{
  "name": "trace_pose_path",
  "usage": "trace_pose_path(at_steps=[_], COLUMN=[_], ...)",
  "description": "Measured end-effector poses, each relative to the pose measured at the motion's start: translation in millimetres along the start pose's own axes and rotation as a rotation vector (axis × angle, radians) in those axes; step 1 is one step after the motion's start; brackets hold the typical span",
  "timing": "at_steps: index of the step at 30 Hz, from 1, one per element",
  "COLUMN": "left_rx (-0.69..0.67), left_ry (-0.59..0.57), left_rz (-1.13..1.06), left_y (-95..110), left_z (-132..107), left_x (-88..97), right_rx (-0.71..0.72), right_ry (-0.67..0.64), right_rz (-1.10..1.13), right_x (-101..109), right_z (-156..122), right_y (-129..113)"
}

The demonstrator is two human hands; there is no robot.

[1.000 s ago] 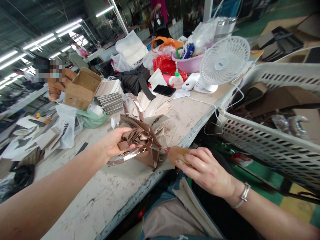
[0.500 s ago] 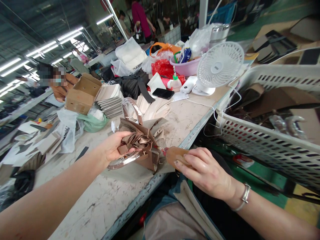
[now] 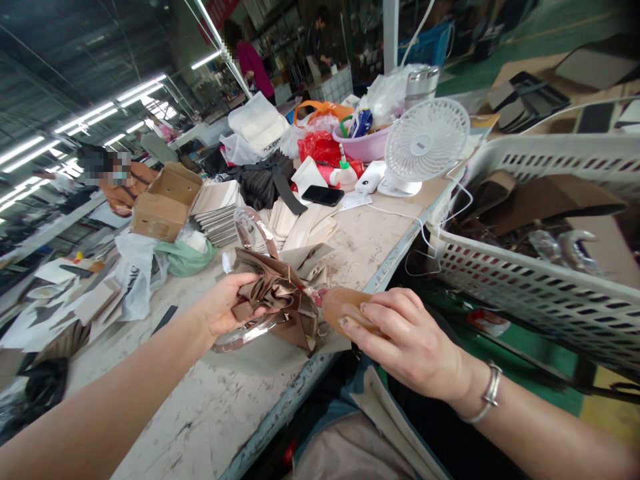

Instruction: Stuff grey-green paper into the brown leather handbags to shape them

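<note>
Bottle (image 3: 347,310) moves in closer to the bag (image 3: 300,327)

In the head view, the right hand (image 3: 413,340) has brought the bottle further left over the last second, so its red nozzle (image 3: 318,295) now overlaps the bag's upper edge; whether the tip touches cannot be told. Far behind, a person in purple (image 3: 255,69) has moved left.

The brown bag is on the desk (image 3: 200,400), near its front edge. The left hand (image 3: 230,303) grips brown material (image 3: 273,293) bunched at the bag's mouth, thumb on top. The right hand is wrapped around the amber bottle, which is tilted with its nozzle toward the bag; a bracelet (image 3: 493,390) circles that wrist. One bag handle (image 3: 260,230) stands up behind, another (image 3: 250,338) lies on the near side, both shiny.

Beyond the bag are pale strips (image 3: 313,227), a stack of boards (image 3: 217,208) and a phone (image 3: 323,195). Further right stands a white fan (image 3: 424,142), just beside a purple basin (image 3: 370,145). A white crate (image 3: 540,272) with brown pieces is at the right, beside the desk.
</note>
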State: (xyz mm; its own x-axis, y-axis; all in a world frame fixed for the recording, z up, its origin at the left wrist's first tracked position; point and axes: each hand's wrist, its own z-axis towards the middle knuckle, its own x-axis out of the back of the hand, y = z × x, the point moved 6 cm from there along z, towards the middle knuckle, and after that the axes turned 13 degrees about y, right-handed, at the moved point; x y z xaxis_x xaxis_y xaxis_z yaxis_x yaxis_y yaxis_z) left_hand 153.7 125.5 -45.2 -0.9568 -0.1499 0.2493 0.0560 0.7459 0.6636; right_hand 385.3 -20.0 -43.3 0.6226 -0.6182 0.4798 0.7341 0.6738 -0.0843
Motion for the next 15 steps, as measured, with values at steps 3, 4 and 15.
trace_pose_path(at_steps=[3,4,15], left_rx=[-0.011,-0.017,-0.038], left_ry=[0.004,-0.003,0.003], left_rz=[0.024,0.035,0.078], left_y=[1,1,4], left_z=[1,0,1], left_x=[-0.5,-1.5,-5.0], right_rx=[0.002,0.003,0.026], right_ry=[0.015,0.024,0.084], right_rz=[-0.008,-0.011,-0.068], right_x=[1,2,7], right_z=[6,8,26], right_y=[0,1,5])
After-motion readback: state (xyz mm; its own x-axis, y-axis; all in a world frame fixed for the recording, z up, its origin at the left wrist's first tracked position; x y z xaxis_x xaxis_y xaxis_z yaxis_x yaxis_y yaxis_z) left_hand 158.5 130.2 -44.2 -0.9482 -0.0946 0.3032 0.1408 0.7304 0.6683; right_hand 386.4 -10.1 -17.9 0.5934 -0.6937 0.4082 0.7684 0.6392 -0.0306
